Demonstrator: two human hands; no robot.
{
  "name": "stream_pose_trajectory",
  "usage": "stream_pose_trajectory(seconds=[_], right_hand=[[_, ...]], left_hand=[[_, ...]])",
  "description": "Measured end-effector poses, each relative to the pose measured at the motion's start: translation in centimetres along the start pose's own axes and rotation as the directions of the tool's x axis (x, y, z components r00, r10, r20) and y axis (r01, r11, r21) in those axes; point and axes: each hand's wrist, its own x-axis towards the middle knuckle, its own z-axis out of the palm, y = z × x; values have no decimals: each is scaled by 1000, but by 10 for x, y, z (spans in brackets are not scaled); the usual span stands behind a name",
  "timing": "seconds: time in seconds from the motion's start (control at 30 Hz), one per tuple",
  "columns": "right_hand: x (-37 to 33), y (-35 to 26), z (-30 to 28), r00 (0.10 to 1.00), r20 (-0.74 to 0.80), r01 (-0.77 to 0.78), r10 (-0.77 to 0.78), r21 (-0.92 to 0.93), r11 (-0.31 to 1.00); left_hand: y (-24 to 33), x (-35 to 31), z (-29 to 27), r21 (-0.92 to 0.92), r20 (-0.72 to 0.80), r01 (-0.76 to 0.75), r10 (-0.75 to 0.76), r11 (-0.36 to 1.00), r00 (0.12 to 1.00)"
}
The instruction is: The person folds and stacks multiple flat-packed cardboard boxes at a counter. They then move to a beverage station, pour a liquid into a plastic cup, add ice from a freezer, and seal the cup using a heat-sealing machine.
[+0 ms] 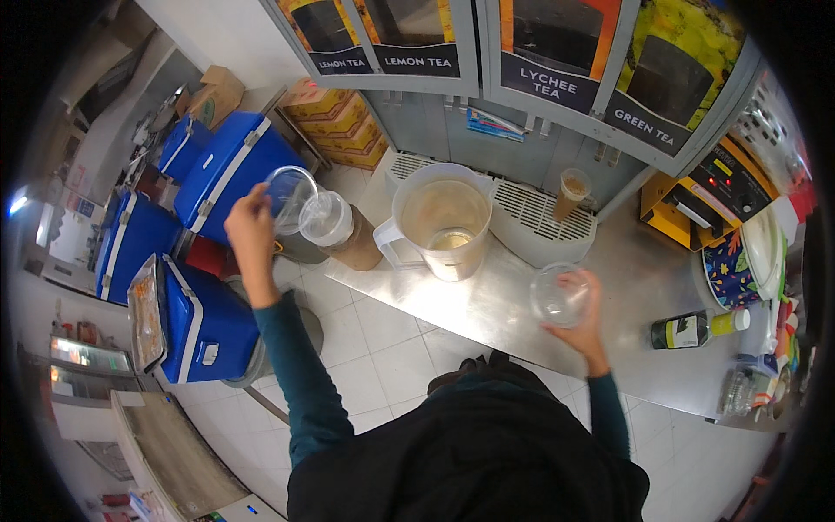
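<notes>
- Left hand (250, 219): raised off the counter's left end, fingers closed around a clear plastic cup (287, 193) held tilted, mouth turned toward the viewer.
- Just beside that cup, a stack of clear cups (326, 217) sits on a brown sleeve (358, 246) lying at the left corner of the counter (487, 304).
- Right hand (581, 315): gripping a second clear plastic cup (558, 296) from its right side; the cup rests on or just over the steel counter, which of the two cannot be told.
- Between the hands stands a large translucent pitcher (439, 222) with pale brown liquid low in it, handle facing left.
- Behind the pitcher, a white drip tray (539, 217) carries a small filled cup (571, 193).
- Right of the right hand, a dark bottle with a yellow cap (696, 329) lies on its side.
- On the floor to the left, blue coolers (209, 322) stand close together.
</notes>
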Motion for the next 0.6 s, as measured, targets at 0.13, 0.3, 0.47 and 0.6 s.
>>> stream_pose_trajectory(seconds=[0.13, 0.3, 0.47, 0.6], right_hand=[[-23, 61, 82, 993, -50, -94, 105, 179, 979], [-29, 55, 98, 981, 50, -190, 190, 6, 982], [-16, 77, 31, 962, -263, -72, 75, 18, 997], [64, 58, -1, 877, -479, -150, 37, -199, 968]], left_hand=[[-32, 1, 62, 321, 189, -1, -63, 947, 980], [-46, -26, 79, 281, -61, -97, 119, 955, 991], [5, -115, 71, -396, -555, -216, -45, 892, 831], [16, -278, 132, -637, 26, -104, 156, 764, 987]])
